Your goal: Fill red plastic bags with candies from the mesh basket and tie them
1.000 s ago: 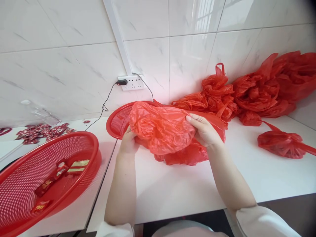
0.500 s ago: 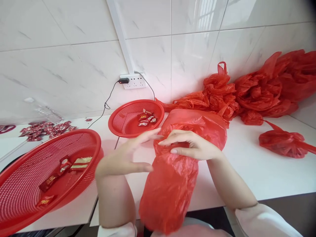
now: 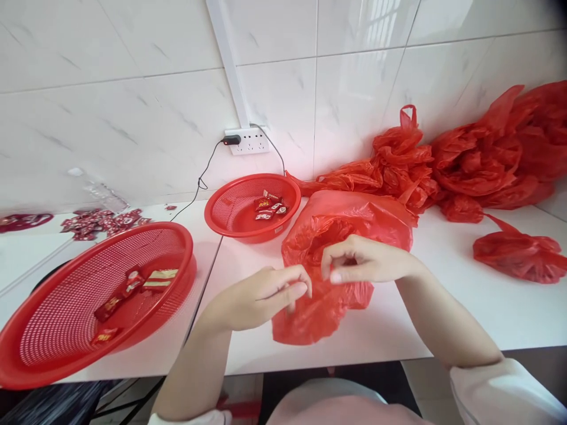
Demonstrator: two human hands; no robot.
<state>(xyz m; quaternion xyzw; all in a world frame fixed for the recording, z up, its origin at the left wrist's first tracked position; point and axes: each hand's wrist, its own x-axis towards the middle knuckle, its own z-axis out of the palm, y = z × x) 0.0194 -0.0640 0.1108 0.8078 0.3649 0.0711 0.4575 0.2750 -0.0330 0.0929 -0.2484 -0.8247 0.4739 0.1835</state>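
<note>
A crinkled red plastic bag point(image 3: 349, 206) lies on the table in front of me, its gathered mouth facing my hands. Its loose front part point(image 3: 310, 321) spreads toward the table's near edge. My left hand point(image 3: 266, 295) hovers over the left side of that loose part, fingers loosely bent and the thumb near the index finger; no object shows in it. Over the bag's mouth is my right hand point(image 3: 363, 261), fingers curved with a gap to the thumb, holding nothing I can see. Whether the fingertips touch the film is hard to tell. The bag's contents are hidden.
A large red mesh basket point(image 3: 181, 236) with several wrapped snacks stands left. Behind it are small red packets point(image 3: 101, 223). A smaller red basket point(image 3: 217, 221) holds wrapped sweets. Red bags point(image 3: 482, 159) are heaped along the wall; a tied bag point(image 3: 516, 257) sits right. A socket strip point(image 3: 250, 141) has cables.
The bag's long loose front part, which hung past the table edge, now lies shorter and crumpled on the table. My left hand moved lower and its fingers curled; my right hand shifted slightly right.
</note>
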